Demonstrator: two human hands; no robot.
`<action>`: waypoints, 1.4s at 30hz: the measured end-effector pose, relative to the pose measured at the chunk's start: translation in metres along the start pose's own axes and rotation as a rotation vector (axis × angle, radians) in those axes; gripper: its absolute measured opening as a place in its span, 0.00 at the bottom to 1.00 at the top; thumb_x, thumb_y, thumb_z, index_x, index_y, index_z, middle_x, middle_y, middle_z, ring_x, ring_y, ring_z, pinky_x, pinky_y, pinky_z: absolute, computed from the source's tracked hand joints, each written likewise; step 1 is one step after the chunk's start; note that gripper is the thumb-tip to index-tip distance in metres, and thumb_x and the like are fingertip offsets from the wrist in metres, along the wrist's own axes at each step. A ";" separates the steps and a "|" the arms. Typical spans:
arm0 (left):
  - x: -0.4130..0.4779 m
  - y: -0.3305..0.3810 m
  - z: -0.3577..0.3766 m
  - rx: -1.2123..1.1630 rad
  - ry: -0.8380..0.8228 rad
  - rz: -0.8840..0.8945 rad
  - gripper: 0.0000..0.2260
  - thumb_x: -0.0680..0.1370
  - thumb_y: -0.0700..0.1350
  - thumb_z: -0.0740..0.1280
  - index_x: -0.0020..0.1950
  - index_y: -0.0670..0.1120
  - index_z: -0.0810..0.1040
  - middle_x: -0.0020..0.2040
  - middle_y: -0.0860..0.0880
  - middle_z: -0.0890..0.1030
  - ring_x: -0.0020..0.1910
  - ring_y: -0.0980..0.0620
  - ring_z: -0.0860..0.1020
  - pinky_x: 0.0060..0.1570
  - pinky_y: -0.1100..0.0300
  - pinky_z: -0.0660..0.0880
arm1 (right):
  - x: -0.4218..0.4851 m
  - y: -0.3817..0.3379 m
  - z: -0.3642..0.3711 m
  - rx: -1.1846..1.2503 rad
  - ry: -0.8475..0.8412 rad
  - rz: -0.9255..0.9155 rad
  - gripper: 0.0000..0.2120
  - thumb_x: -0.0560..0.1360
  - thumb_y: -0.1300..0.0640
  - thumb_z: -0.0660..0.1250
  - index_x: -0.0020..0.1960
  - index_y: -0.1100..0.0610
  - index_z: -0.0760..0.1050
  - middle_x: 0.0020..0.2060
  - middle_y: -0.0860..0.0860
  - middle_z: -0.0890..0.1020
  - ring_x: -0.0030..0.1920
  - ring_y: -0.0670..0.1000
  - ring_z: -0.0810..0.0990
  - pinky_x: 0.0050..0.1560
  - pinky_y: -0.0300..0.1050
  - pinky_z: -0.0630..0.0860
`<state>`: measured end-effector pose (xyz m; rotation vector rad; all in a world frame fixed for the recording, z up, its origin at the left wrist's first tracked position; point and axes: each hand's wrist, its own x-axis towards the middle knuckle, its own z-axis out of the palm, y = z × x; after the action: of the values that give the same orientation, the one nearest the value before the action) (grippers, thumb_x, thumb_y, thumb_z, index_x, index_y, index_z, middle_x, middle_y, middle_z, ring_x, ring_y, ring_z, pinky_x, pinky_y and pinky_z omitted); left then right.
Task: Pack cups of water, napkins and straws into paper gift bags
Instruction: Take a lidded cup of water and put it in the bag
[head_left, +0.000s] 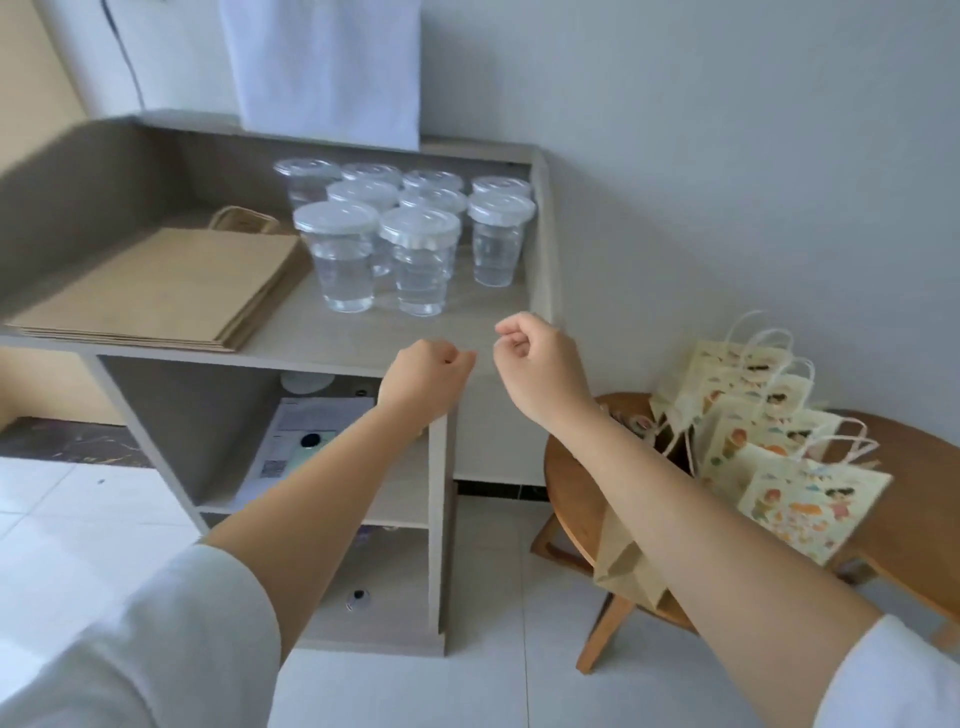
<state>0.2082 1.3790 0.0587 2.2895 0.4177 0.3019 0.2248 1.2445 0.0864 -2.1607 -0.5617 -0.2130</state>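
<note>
From your head camera, the cups of water (410, 244) stand lidded in a tight cluster at the back right of the desk (322, 332), just beyond your two hands and a little to their left. A flat stack of brown paper bags (161, 291) lies on the desk's left side, touching or nearly touching the nearest cup. To your right and lower, printed gift bags (769, 447) stand in a row on a round wooden stool (566, 467). Another brown bag (623, 566) at the stool's near edge is partly hidden by your right forearm. A white cloth (327, 67) hangs on the wall behind the desk, and papers (306, 431) lie on the shelf under it. Your left hand (431, 371) is held over the desk's front edge and your right hand (535, 358) near its right front corner. Both have their fingers curled into loose fists with nothing visible in them. Your arms reach forward with bare forearms and the white sleeves (171, 649) sit up by the elbows.
</note>
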 end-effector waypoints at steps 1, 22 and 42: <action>0.009 -0.007 -0.009 -0.009 0.033 -0.008 0.16 0.78 0.51 0.60 0.47 0.39 0.79 0.44 0.40 0.83 0.43 0.42 0.80 0.44 0.52 0.77 | 0.011 -0.009 0.009 0.003 -0.013 -0.033 0.12 0.77 0.61 0.60 0.59 0.59 0.75 0.50 0.51 0.78 0.45 0.46 0.73 0.47 0.36 0.67; 0.152 -0.033 -0.028 -0.376 0.028 0.013 0.35 0.71 0.47 0.71 0.73 0.50 0.57 0.62 0.51 0.75 0.58 0.48 0.75 0.48 0.59 0.68 | 0.162 -0.023 0.090 -0.274 0.163 -0.182 0.20 0.73 0.51 0.69 0.61 0.59 0.74 0.59 0.51 0.76 0.62 0.55 0.67 0.63 0.41 0.62; -0.068 0.020 0.033 -0.355 0.068 0.227 0.32 0.63 0.54 0.79 0.59 0.62 0.63 0.49 0.66 0.75 0.45 0.67 0.74 0.41 0.73 0.69 | -0.031 0.004 -0.068 -0.097 -0.134 -0.193 0.21 0.65 0.50 0.77 0.53 0.56 0.75 0.63 0.47 0.68 0.62 0.43 0.61 0.55 0.26 0.58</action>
<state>0.1613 1.3181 0.0450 1.9804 0.1233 0.5254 0.2023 1.1785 0.1136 -2.2257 -0.8545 -0.2048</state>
